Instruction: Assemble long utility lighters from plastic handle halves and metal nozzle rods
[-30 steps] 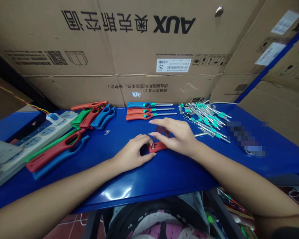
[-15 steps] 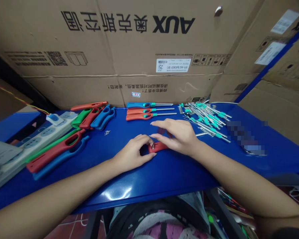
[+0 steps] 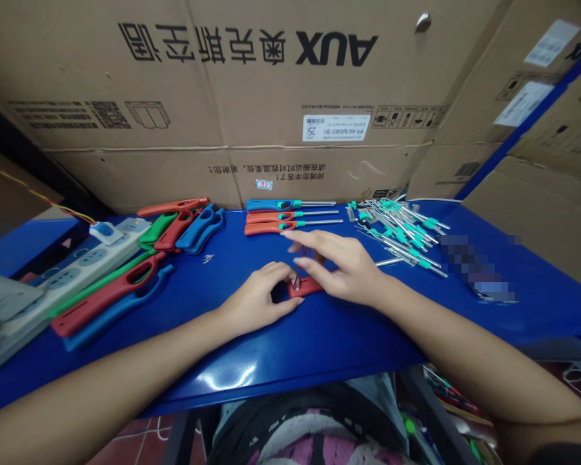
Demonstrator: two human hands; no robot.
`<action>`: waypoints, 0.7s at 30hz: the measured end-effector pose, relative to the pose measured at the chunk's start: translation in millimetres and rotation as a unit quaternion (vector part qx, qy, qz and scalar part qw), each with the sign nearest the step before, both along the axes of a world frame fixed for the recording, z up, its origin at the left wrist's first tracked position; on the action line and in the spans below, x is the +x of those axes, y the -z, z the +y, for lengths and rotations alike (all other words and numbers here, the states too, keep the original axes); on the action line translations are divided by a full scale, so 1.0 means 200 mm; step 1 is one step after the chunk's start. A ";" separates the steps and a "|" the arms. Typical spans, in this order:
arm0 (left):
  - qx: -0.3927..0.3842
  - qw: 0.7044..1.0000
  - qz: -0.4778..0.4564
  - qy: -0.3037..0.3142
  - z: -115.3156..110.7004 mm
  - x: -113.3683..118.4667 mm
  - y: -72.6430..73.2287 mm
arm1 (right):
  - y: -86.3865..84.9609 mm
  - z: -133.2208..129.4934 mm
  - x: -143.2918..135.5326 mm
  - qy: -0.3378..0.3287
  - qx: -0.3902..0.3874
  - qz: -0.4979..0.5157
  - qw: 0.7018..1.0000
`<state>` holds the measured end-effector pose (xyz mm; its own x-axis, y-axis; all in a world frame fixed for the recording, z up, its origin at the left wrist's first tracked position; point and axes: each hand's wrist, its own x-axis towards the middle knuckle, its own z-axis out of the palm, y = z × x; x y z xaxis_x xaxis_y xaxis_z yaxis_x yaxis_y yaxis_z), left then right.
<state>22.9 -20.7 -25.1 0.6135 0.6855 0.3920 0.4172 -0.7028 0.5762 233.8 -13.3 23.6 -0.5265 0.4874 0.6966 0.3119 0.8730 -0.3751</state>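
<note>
Left hand (image 3: 259,294): thumb and fingers pinched on the end of the red lighter (image 3: 308,285), flat on the blue table (image 3: 252,361). Right hand (image 3: 352,266) curled over it; exact grip hidden, can't tell. Beyond: three lighters (image 3: 270,217) in a row. Right: tube assemblies (image 3: 407,231) piled. Left: handle shells (image 3: 106,297) beside power strip (image 3: 70,274).

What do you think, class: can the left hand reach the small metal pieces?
Probably yes, once the left hand leaves the red handle: the small metal pieces lie uncovered nearby, with nothing in between.
</note>
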 end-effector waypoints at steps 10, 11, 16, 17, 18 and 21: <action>0.000 1.000 -0.001 0.000 0.00 0.00 0.00 | 0.01 0.01 -0.01 0.039 0.062 -0.003 0.997; 0.000 1.000 -0.002 0.001 0.00 0.00 0.00 | 0.01 0.01 -0.01 0.032 0.058 -0.012 0.998; -0.010 1.000 0.001 0.001 0.00 0.00 0.00 | 0.01 -0.01 -0.03 -0.040 -0.086 0.012 0.995; -0.009 1.000 0.002 0.000 0.00 0.00 0.00 | 0.01 0.00 -0.03 -0.031 -0.075 0.018 0.997; -0.008 1.000 0.002 0.000 0.00 0.00 0.00 | 0.01 0.00 -0.03 -0.014 -0.046 0.021 0.999; -0.001 1.000 -0.002 -0.002 0.00 0.00 0.01 | 0.02 0.01 -0.02 0.028 0.056 0.003 0.998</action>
<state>22.8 -19.9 -27.1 0.6096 0.6889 0.3922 0.4179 -0.6997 0.5795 230.3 -11.6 20.5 -0.4955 0.4346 0.7521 0.3599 0.8908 -0.2776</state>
